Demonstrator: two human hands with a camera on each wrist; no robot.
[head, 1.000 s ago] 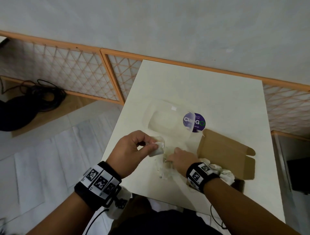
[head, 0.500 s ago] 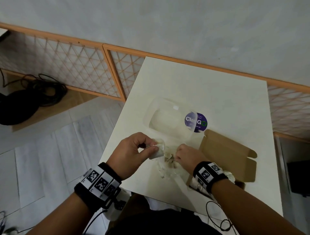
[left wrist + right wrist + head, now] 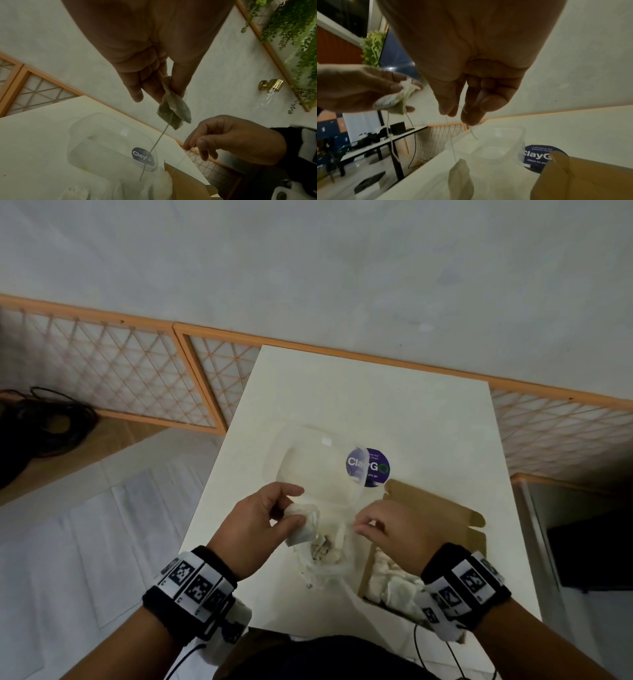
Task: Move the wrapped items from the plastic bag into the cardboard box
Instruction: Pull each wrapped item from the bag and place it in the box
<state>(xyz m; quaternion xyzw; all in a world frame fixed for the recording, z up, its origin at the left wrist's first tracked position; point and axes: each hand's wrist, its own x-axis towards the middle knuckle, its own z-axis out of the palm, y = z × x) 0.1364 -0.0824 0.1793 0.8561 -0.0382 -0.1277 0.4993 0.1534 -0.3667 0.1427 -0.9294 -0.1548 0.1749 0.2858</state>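
The tea bags [image 3: 303,525] are thin, matt, crinkled paper, each trailing a fine thread [image 3: 158,142], and they come out of a clear, filmy plastic bag [image 3: 325,563] that creases softly. The cardboard box [image 3: 442,518] is plain brown card with a dull, slightly rough face, while the clear plastic container [image 3: 308,463] beside it is smooth and faintly glossy, with a shiny printed purple sticker [image 3: 368,467] by its edge. The desk [image 3: 394,405] is a smooth, cream, matt surface, and the lattice panels [image 3: 113,378] behind it are framed in pale orange wood.
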